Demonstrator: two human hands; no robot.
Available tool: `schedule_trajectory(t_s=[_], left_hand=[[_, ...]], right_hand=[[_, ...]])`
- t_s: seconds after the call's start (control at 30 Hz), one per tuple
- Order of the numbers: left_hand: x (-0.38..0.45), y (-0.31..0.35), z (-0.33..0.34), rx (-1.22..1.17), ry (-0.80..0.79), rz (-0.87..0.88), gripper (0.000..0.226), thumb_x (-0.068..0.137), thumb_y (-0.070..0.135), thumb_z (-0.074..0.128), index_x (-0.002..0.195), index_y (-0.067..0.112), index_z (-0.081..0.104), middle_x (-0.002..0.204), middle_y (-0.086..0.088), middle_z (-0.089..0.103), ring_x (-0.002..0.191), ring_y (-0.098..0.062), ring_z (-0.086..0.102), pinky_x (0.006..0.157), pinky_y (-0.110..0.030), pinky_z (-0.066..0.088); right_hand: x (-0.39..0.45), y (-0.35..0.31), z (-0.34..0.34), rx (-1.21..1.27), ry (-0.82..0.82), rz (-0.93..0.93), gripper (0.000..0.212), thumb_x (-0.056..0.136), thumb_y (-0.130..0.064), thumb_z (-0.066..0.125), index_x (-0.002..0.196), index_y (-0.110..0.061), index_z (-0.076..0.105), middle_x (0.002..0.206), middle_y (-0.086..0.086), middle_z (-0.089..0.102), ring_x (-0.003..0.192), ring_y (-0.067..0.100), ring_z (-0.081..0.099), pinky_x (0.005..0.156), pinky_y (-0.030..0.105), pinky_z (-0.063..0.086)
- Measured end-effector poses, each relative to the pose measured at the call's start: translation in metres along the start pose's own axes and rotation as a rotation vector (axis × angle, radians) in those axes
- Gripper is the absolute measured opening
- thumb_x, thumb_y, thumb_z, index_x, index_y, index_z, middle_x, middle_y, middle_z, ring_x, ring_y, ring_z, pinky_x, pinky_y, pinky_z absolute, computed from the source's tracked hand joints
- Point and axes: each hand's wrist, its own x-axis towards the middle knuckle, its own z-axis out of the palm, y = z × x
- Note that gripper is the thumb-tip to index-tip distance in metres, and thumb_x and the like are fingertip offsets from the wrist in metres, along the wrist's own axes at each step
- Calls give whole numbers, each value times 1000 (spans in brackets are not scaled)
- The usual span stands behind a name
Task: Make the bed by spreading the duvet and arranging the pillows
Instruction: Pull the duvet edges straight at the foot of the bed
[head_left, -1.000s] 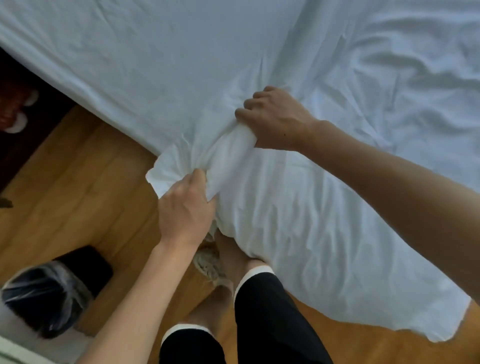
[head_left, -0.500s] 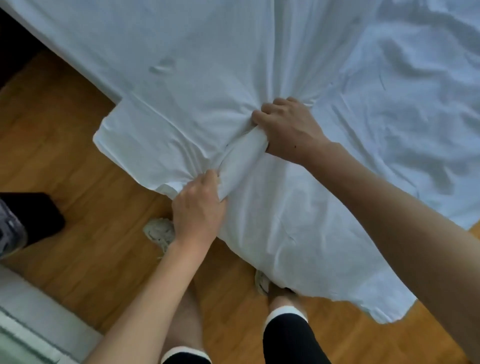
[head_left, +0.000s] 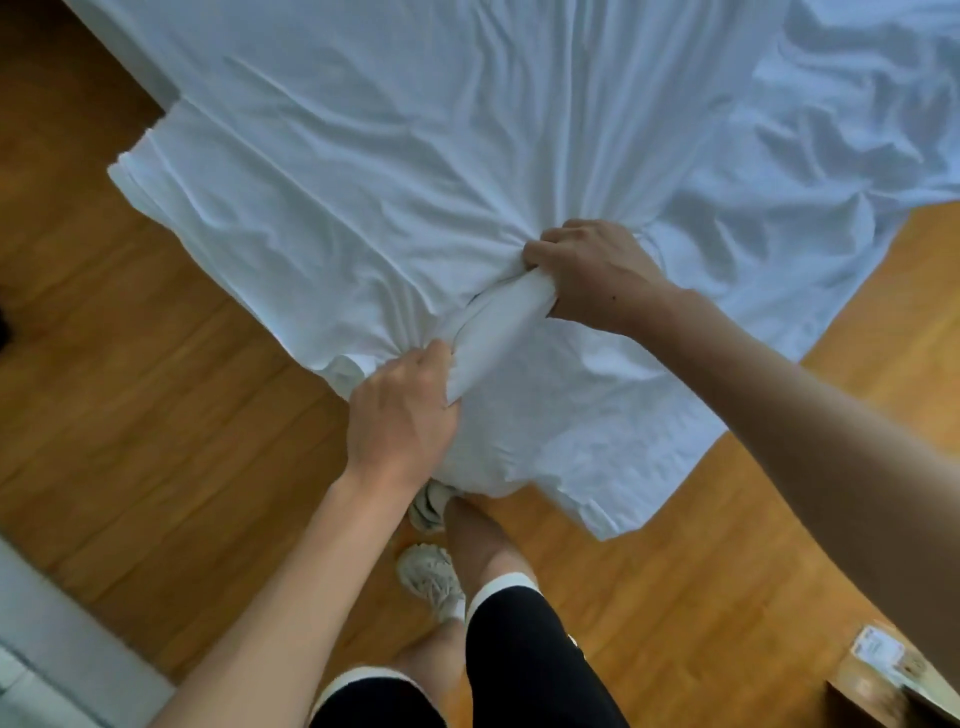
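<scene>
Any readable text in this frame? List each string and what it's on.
No text can be read.
White label on the brown box, bottom right: faint print, too small and blurred to read.
Duvet, shoes and shorts: no lettering visible.

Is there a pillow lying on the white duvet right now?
No, the duvet shows only wrinkled white fabric, bunched where the left hand and right hand grip it.
</scene>
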Motion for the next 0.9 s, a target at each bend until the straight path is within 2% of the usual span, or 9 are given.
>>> schedule_trajectory(t_s=[0.27,0.37,0.47,0.57,0.67,0.77,0.83,0.9], left_hand=[[-90,38,23,11,101,12,20,69,0,70,75,9,52,58,-5,53,48,-27,51,47,-24,23],[-130,59,39,-34,88,-25,21,68,-2,70,76,10,54,60,-4,53,51,-27,53,46,-25,29],[-170,87,68,-66,47,-93,25,65,-5,71,78,10,56,63,-3,53,54,-26,55,43,-31,42],[-183,97,106,-19,26,-109,31,57,-8,72,80,9,61,65,-2,54,56,-24,56,45,-32,45],[-173,88,134,139,18,-151,32,56,-12,68,79,8,58,67,-7,54,58,-29,56,51,-36,44],[-159,74,148,290,3,-263,32,59,-14,59,84,5,57,75,-14,55,66,-33,55,59,-43,43],[-155,74,156,322,-97,-349,41,55,-13,64,90,4,55,83,-18,54,74,-36,53,65,-46,43],[-156,84,166,320,-217,-358,41,55,-10,68,91,2,54,85,-21,52,77,-37,52,65,-47,45]], right_hand=[[-98,-39,7,-13,28,75,20,71,-17,73,84,-8,61,73,11,61,70,33,59,59,31,28],[-142,-51,24,6,-2,106,21,67,-11,75,84,-8,62,71,9,61,68,32,59,56,30,30],[-188,-50,45,31,2,109,28,55,-7,78,77,-9,60,61,5,56,55,27,54,50,26,29],[-213,-38,70,32,-5,63,34,48,-3,79,75,-12,60,61,1,54,52,24,50,49,25,30],[-209,-30,98,48,25,71,38,47,-1,77,80,-12,62,70,2,55,58,24,49,55,27,34],[-192,-32,127,51,53,101,46,49,-1,75,91,-13,61,85,4,57,72,25,52,63,30,37],[-188,-32,132,92,11,114,52,50,-2,75,99,-11,59,94,7,57,80,26,51,70,33,40],[-196,-25,133,120,-67,97,58,57,-12,78,110,-10,56,106,9,56,90,27,49,79,34,40]])
